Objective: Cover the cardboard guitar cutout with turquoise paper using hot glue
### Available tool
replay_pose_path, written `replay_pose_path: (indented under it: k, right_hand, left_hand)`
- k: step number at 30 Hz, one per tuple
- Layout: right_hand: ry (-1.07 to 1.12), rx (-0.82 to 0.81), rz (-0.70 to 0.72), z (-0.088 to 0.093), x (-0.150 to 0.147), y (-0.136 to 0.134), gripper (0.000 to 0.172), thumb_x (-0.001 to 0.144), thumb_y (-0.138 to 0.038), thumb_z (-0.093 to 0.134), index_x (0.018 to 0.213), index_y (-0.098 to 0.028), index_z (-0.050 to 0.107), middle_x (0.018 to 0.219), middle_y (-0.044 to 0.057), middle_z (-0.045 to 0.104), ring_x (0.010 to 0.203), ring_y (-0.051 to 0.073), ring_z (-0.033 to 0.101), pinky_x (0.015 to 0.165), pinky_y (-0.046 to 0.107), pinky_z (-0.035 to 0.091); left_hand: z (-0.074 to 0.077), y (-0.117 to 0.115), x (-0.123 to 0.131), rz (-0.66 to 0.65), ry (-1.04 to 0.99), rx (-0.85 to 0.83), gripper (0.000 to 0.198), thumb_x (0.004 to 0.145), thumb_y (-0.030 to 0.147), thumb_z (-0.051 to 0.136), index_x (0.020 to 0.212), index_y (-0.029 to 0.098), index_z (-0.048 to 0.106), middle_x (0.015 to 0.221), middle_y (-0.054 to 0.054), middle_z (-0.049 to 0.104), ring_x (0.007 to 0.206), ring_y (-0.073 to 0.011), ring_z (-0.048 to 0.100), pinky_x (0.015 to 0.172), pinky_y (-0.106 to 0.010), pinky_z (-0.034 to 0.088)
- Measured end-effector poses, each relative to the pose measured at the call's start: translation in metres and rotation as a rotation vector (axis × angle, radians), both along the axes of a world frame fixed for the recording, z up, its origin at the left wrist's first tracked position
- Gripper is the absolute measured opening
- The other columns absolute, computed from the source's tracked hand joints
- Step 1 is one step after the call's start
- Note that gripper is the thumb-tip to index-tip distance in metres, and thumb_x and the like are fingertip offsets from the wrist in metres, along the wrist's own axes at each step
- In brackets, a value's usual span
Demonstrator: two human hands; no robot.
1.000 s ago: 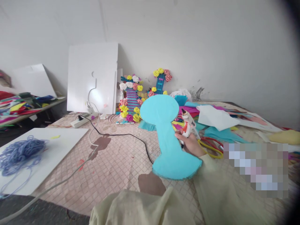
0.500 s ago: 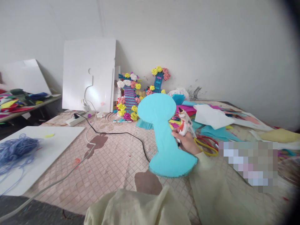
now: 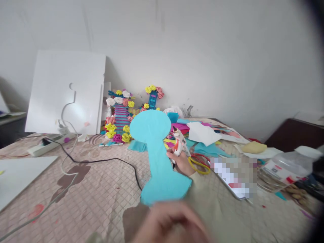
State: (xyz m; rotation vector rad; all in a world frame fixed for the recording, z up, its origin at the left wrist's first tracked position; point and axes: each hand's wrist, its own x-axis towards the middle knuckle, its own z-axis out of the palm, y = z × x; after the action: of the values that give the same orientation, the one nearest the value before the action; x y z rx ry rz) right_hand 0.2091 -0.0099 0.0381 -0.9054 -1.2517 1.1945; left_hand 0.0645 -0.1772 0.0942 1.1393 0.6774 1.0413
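Note:
A turquoise covered cutout (image 3: 157, 162), with a rounded top, narrow neck and flared base, shows its broad face to me at the middle. My right hand (image 3: 184, 163) is closed around a white and orange glue gun (image 3: 180, 141) at the cutout's right edge. The gun's dark nozzle points up and left; its lower part is partly hidden. My left hand (image 3: 172, 219) is in front of the cutout's base, low in view. Motion blur smears its fingers, which look bent, and I cannot make out anything in them.
Flower-decorated stick pieces (image 3: 121, 114) stand by the wall. A black cord (image 3: 111, 158) runs from a power strip (image 3: 50, 143) toward the cutout. Loose coloured paper (image 3: 205, 148), a phone (image 3: 234, 182) and a clear plastic jar (image 3: 283, 168) lie at right. A white board (image 3: 65, 91) leans behind.
My view has swung to the right, bringing the jar into sight. My left hand has come into view at the bottom, where only a sleeve showed before. The right hand keeps its hold.

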Motion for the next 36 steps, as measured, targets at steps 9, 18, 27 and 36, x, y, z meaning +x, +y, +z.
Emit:
replay_pose_path:
  k: [9, 18, 27, 36]
  right_hand:
    - [0.036, 0.003, 0.093, 0.01, -0.003, -0.01, 0.02, 0.056, -0.027, 0.075, 0.065, -0.014, 0.062, 0.059, -0.002, 0.057, 0.055, 0.009, 0.048, 0.053, 0.022, 0.039]
    - [0.205, 0.026, 0.067, 0.005, -0.008, -0.008, 0.024, 0.07, -0.038, 0.065, 0.072, -0.015, 0.063, 0.07, 0.004, 0.064, 0.061, 0.014, 0.059, 0.059, 0.027, 0.047]
    - [0.385, 0.04, -0.073, 0.005, -0.007, -0.005, 0.022, 0.062, -0.032, 0.072, 0.07, -0.018, 0.057, 0.063, -0.001, 0.06, 0.059, 0.013, 0.057, 0.06, 0.027, 0.047]
    - [0.553, 0.012, -0.085, 0.013, -0.01, -0.007, 0.025, 0.057, -0.025, 0.075, 0.066, -0.019, 0.053, 0.06, -0.006, 0.054, 0.054, 0.008, 0.05, 0.052, 0.021, 0.043]
  left_hand:
    - [-0.032, 0.112, -0.049, 0.5, 0.001, -0.213, 0.027, 0.066, 0.032, 0.068, 0.087, 0.017, 0.062, 0.086, -0.004, 0.059, 0.076, -0.0172, 0.055, 0.061, -0.026, 0.042]
    - [-0.054, 0.115, -0.043, 0.377, -0.182, -0.327, 0.019, 0.06, 0.023, 0.073, 0.075, 0.017, 0.064, 0.068, 0.0, 0.061, 0.057, -0.0107, 0.054, 0.053, -0.02, 0.043]
    - [-0.061, 0.097, -0.03, 0.286, -0.158, -0.513, 0.02, 0.066, 0.018, 0.069, 0.084, 0.019, 0.063, 0.067, -0.001, 0.063, 0.056, -0.0117, 0.057, 0.051, -0.02, 0.044]
    - [-0.065, 0.095, -0.034, 0.408, -0.111, -0.478, 0.032, 0.056, 0.02, 0.076, 0.084, 0.02, 0.061, 0.071, 0.002, 0.063, 0.056, -0.013, 0.058, 0.049, -0.023, 0.047]
